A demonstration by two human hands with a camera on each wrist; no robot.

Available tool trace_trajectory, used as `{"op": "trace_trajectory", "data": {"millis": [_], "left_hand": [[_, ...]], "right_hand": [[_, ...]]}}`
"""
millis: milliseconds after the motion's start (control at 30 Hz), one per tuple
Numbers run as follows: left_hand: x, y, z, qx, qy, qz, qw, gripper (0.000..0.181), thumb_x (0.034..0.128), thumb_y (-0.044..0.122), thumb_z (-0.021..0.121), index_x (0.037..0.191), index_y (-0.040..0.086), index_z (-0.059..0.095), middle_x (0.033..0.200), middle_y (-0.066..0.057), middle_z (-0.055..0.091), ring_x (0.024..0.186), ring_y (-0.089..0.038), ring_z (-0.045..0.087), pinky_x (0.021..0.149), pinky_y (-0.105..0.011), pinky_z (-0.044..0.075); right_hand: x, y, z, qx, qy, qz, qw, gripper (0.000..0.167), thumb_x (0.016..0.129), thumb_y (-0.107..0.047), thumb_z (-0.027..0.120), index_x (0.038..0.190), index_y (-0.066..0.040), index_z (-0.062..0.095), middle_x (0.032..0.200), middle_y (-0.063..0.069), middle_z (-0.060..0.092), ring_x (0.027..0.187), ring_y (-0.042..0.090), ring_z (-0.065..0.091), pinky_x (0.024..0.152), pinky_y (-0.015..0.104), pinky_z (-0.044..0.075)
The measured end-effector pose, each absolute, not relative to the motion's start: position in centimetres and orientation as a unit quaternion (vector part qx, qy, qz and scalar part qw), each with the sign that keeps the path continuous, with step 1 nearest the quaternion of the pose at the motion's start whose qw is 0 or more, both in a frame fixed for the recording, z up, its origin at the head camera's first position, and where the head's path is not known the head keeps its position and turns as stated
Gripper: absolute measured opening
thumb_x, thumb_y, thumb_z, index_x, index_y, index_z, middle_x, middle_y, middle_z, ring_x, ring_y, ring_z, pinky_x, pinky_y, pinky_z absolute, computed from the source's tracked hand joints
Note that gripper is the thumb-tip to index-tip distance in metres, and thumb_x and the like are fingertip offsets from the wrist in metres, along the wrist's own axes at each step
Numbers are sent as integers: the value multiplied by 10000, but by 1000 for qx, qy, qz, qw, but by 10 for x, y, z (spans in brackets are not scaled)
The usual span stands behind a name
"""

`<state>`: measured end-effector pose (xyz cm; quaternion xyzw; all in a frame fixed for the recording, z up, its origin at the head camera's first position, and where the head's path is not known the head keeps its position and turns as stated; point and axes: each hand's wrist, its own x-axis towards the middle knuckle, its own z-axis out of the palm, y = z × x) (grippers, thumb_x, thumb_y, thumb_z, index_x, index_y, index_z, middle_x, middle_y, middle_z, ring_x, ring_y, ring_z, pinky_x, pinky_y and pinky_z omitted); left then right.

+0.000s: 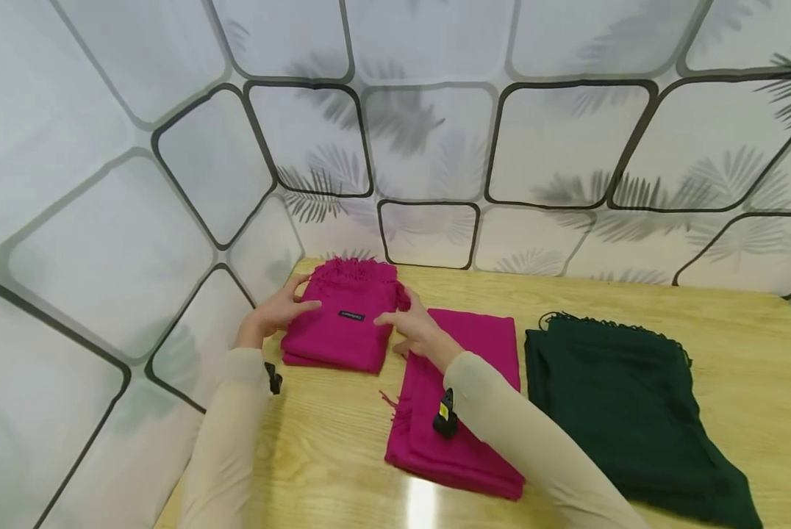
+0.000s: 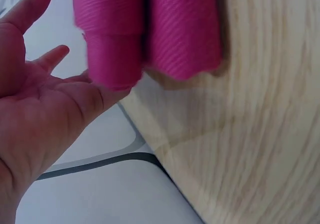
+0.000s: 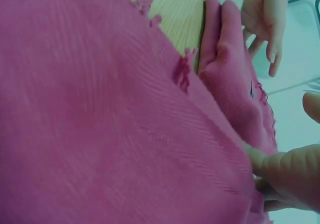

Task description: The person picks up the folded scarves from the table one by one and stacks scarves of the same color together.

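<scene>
A folded magenta scarf lies at the back left of the wooden table, its fringe toward the wall and a small dark label on top. My left hand is at its left edge; in the left wrist view that hand has spread fingers, partly hidden behind the folded layers. At the scarf's right edge is my right hand, thumb toward the label. The right wrist view shows this hand's thumb raised off the cloth, with the other fingers partly hidden beside it.
A second folded magenta scarf lies under my right forearm, with some fringe at its left side. Farther right is a dark green fringed scarf. A patterned fabric wall borders the table at the back and left.
</scene>
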<state>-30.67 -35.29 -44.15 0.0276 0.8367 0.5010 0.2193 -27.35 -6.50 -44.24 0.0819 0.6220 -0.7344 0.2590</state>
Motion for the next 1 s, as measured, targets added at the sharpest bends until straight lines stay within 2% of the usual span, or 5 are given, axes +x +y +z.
{"op": "trace_trajectory", "data": {"millis": [267, 500, 667, 833, 1000], "left_hand": [[-306, -341, -445, 42, 830, 504, 234, 865, 998, 203, 597, 1609, 180, -14, 1646, -180, -45, 1411, -428, 293, 1121, -559, 322], [-308, -334, -451, 35, 815, 516, 262, 833, 1002, 243, 598, 1614, 253, 33, 1633, -197, 65, 1196, -314, 530, 937, -381, 498], [-307, -333, -455, 47, 802, 527, 279, 826, 978, 217, 636, 1608, 289, 106, 1624, -174, 114, 1249, -313, 497, 909, -350, 514], [-308, -331, -459, 76, 785, 543, 288, 817, 958, 178, 658, 1600, 283, 164, 1601, -167, 173, 1276, -317, 475, 909, -348, 517], [-310, -332, -464, 91, 767, 569, 282, 797, 956, 115, 648, 1593, 277, 198, 1570, -188, 233, 1231, -303, 513, 866, -350, 542]], "right_hand": [[-285, -65, -453, 74, 579, -751, 309, 1081, 875, 21, 689, 1594, -346, -30, 1650, 129, 45, 1430, 445, 299, 981, 640, 429], [-292, -65, -462, 31, 568, -752, 333, 1085, 899, 47, 653, 1588, -377, -70, 1651, 155, 24, 1380, 462, 382, 1007, 642, 406], [-293, -74, -468, 1, 554, -752, 356, 1083, 913, 37, 649, 1579, -407, -81, 1626, 191, 84, 1321, 415, 454, 1044, 594, 401], [-293, -83, -475, -19, 540, -760, 360, 1069, 926, -1, 653, 1572, -424, -87, 1541, 195, 318, 1218, 328, 553, 1030, 586, 419], [-296, -86, -477, -44, 576, -747, 331, 1084, 905, -74, 707, 1578, -410, -73, 1578, 132, 267, 1258, 299, 526, 1009, 482, 465]]}}
